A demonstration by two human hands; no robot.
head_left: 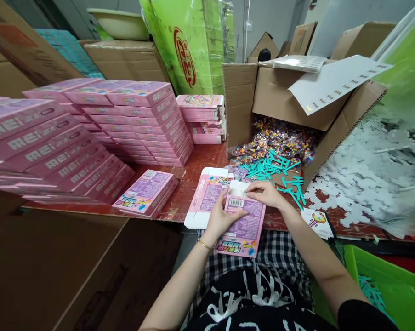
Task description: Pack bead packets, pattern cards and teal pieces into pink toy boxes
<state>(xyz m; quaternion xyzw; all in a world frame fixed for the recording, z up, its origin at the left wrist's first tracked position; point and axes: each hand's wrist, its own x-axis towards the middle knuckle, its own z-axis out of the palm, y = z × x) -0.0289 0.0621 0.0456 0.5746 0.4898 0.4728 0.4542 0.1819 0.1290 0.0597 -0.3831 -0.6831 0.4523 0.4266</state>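
Note:
A pink and purple small carton, printed with a barcode, is held tilted over the table's front edge. Its far end is open, with a white flap raised. My left hand grips the carton from the left, thumb across its printed face. At the open end, the fingers of my right hand are closed together; what they pinch is hidden, though something whitish shows by the fingertips. Under and behind the carton lies a flat, unfolded pink carton with white flaps. A white card with a pixel picture rests right of my right forearm.
Tall stacks of pink boxes fill the left, with two boxes nearer. Behind are flat cartons. An open cardboard box spills bead bags; teal sticks lie before it. White pegboards and a green bin stand right.

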